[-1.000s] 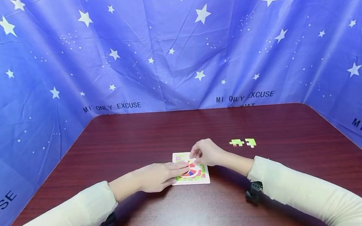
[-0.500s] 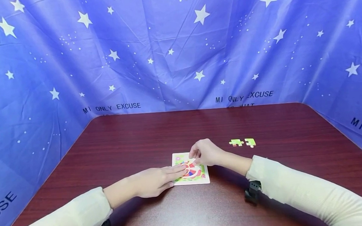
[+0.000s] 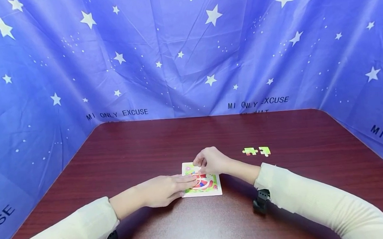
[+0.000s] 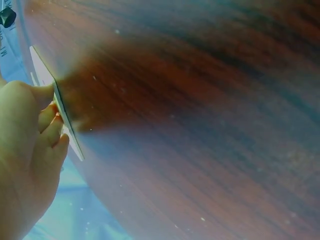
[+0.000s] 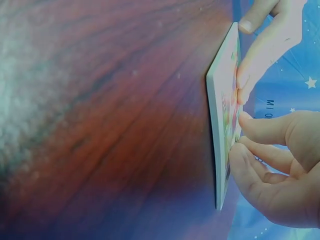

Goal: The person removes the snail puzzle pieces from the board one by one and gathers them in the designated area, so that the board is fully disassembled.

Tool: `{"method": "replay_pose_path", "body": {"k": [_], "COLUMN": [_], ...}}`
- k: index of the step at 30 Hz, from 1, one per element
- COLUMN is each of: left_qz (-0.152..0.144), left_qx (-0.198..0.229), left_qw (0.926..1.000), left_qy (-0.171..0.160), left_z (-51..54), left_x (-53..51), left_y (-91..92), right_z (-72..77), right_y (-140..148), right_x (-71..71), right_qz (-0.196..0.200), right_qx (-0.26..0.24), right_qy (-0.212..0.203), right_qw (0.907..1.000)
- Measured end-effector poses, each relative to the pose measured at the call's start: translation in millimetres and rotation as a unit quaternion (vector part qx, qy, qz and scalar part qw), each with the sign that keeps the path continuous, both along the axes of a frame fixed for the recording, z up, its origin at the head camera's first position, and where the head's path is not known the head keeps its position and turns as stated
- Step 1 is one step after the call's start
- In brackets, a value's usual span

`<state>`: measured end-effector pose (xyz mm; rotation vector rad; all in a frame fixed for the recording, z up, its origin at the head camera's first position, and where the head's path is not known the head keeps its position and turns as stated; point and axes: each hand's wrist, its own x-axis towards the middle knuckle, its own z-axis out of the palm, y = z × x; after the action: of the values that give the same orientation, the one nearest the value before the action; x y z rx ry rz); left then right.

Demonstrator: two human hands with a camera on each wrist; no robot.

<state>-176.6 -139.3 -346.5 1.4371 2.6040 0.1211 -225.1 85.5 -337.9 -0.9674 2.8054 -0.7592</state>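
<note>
In the head view the left hand (image 3: 163, 191) covers part of the left side of the puzzle board (image 3: 202, 195), and the right hand (image 3: 214, 161) hides its upper right corner; whether the right fingers (image 5: 242, 157) hold a piece cannot be told. The print on the loose pieces (image 3: 250, 151) is too small to make out. The worktop (image 3: 147, 144) hides lower lettering on the curtain (image 3: 173, 36). The left wrist view blurs the wood grain and crops a dark object (image 4: 7, 17) beyond naming; the right wrist view cuts off both hands.
</note>
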Motion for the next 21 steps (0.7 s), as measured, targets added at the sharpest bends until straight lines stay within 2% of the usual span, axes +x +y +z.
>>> {"method": "replay_pose_path", "body": {"k": [10,17,21], "left_qz": [-0.014,-0.019,-0.018], "left_qx": [-0.002,-0.005,-0.004], "left_qw": [0.9995,0.9988,0.9991], "left_qy": [0.028,0.044,0.039], "left_z": [0.4,1.5,2.7], "left_x": [1.0,0.8,0.8], "left_y": [2.5,2.6,3.1], "right_z": [0.6,2.7,2.9], "right_y": [-8.9,-9.2,-9.4], "right_x": [-5.9,-8.4,-8.6], "right_qz": [-0.053,-0.057,-0.061], "right_qx": [-0.003,0.002,0.001], "right_qy": [-0.081,-0.093,-0.094], "right_qw": [0.9953,0.9941,0.9937]}}
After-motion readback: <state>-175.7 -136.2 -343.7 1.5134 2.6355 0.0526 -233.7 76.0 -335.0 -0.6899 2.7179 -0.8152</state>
